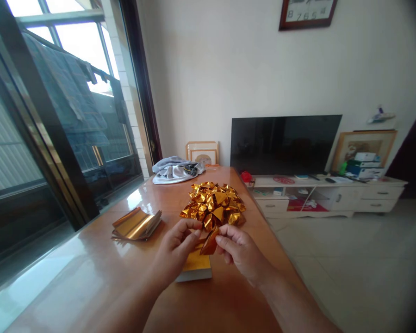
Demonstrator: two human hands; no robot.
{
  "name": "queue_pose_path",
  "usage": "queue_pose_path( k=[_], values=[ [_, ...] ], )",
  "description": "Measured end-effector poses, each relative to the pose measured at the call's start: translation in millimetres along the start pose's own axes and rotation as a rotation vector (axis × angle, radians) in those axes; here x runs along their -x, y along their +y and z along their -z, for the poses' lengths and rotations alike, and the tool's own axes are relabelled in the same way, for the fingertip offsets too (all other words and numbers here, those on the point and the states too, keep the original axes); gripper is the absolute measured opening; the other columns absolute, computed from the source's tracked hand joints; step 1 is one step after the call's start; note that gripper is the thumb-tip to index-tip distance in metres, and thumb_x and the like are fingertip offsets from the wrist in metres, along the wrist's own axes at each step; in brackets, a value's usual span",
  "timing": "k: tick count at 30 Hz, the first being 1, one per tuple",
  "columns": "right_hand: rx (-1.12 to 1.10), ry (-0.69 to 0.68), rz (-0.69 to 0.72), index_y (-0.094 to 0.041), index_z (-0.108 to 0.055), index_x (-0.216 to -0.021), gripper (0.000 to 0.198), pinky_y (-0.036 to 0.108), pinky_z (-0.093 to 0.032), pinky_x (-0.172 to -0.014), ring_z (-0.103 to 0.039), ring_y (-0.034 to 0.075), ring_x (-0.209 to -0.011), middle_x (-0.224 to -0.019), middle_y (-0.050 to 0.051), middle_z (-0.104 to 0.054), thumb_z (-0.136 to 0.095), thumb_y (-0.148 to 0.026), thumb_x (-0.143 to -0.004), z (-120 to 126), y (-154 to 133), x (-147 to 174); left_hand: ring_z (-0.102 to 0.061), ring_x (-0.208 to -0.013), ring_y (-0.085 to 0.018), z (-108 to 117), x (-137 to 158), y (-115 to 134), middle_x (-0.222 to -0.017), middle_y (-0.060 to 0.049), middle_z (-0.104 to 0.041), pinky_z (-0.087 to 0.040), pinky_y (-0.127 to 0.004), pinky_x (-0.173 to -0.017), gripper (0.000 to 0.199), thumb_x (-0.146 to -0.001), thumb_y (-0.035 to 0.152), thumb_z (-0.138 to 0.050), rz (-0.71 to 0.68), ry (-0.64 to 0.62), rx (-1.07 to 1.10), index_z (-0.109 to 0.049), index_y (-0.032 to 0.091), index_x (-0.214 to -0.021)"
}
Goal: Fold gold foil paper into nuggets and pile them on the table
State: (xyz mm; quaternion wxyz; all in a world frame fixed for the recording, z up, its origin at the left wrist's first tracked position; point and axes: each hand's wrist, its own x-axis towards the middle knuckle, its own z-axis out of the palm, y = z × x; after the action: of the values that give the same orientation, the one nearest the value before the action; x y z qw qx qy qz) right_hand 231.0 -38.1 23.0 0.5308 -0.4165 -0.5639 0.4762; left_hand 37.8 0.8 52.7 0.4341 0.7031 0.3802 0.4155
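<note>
Between my two hands is a partly folded sheet of gold foil paper (209, 242). My right hand (240, 249) pinches its right edge between thumb and fingers. My left hand (179, 241) is closed in a pinch at its left side; the exact contact is partly hidden by the fingers. Below the hands a thick stack of gold paper (198, 262) with pale sides lies on the table, partly covered by the left hand. Just beyond my fingertips rises a heap of folded gold foil pieces (214, 203), shiny and pointed.
On the glossy wooden table (180, 307), a curved pile of gold foil sheets (136, 224) lies to the left. Grey cloth (175, 169) sits at the far end near framed pictures (203, 152). A television (284, 144) stands on a white cabinet (346, 196) beyond the right edge.
</note>
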Motion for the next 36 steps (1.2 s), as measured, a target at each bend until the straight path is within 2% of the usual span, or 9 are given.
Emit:
queue_pose_path(
  k=[3, 6, 8, 12, 18, 25, 36],
  values=[
    [0.057, -0.095, -0.057, -0.019, -0.056, -0.084, 0.018, 0.022, -0.030, -0.051, -0.040, 0.008, -0.053, -0.068, -0.005, -0.053, -0.055, -0.036, -0.091, -0.4, -2.1, 4.0, -0.057, -0.074, -0.013, 6.9, -1.8, -0.6, -0.097, -0.003, -0.068, -0.045, -0.024, -0.069, 0.029, -0.088, 0.038, -0.064, 0.105, -0.125, 0.201, -0.068, 0.019, -0.110],
    [0.085, -0.161, -0.097, -0.019, -0.057, -0.084, 0.015, 0.022, -0.030, -0.052, -0.040, 0.009, -0.055, -0.068, -0.004, -0.053, -0.054, -0.034, -0.089, -2.0, -1.4, 5.7, -0.057, -0.071, -0.013, 8.1, -2.0, -3.8, -0.090, -0.004, -0.070, -0.044, -0.024, -0.067, 0.028, -0.085, 0.037, -0.068, 0.170, -0.272, 0.287, -0.072, 0.017, -0.104],
    [0.087, -0.173, -0.116, -0.019, -0.057, -0.084, 0.015, 0.022, -0.030, -0.052, -0.040, 0.009, -0.055, -0.068, -0.004, -0.053, -0.055, -0.034, -0.088, -2.8, -0.1, 5.9, -0.058, -0.073, -0.014, 7.1, -1.5, -5.5, -0.087, -0.004, -0.070, -0.044, -0.024, -0.068, 0.026, -0.083, 0.035, -0.071, 0.181, -0.317, 0.306, -0.073, 0.016, -0.100],
    [0.110, -0.150, -0.123, -0.018, -0.057, -0.083, 0.014, 0.022, -0.029, -0.052, -0.041, 0.009, -0.057, -0.067, -0.004, -0.054, -0.056, -0.032, -0.087, -2.6, 2.1, 5.7, -0.057, -0.073, -0.012, 6.0, -1.3, -9.2, -0.083, -0.002, -0.069, -0.043, -0.022, -0.068, 0.018, -0.080, 0.029, -0.073, 0.163, -0.311, 0.299, -0.073, 0.016, -0.093],
    [0.140, -0.133, -0.129, -0.018, -0.056, -0.079, 0.014, 0.021, -0.032, -0.054, -0.041, 0.010, -0.059, -0.066, -0.004, -0.051, -0.056, -0.030, -0.085, -2.1, 3.6, 6.0, -0.063, -0.074, -0.015, 3.7, -0.3, -13.8, -0.086, -0.004, -0.070, -0.047, -0.026, -0.072, 0.022, -0.083, 0.034, -0.074, 0.180, -0.390, 0.421, -0.068, 0.016, -0.094],
    [0.165, -0.145, -0.120, -0.018, -0.057, -0.080, 0.012, 0.023, -0.032, -0.056, -0.040, 0.010, -0.058, -0.065, -0.005, -0.050, -0.055, -0.030, -0.085, -2.2, 1.4, 7.3, -0.062, -0.073, -0.014, 0.8, -1.0, -15.8, -0.081, -0.002, -0.068, -0.045, -0.025, -0.070, 0.020, -0.082, 0.030, -0.074, 0.209, -0.406, 0.453, -0.064, 0.016, -0.090],
    [0.145, -0.158, -0.131, -0.017, -0.061, -0.085, 0.011, 0.024, -0.034, -0.058, -0.045, 0.011, -0.060, -0.067, -0.004, -0.054, -0.056, -0.026, -0.085, -3.5, -5.1, 8.5, -0.059, -0.078, -0.015, 3.4, -1.5, -17.0, -0.084, -0.002, -0.066, -0.044, -0.026, -0.073, 0.018, -0.080, 0.028, -0.073, 0.248, -0.405, 0.425, -0.064, 0.016, -0.089]
  ],
)
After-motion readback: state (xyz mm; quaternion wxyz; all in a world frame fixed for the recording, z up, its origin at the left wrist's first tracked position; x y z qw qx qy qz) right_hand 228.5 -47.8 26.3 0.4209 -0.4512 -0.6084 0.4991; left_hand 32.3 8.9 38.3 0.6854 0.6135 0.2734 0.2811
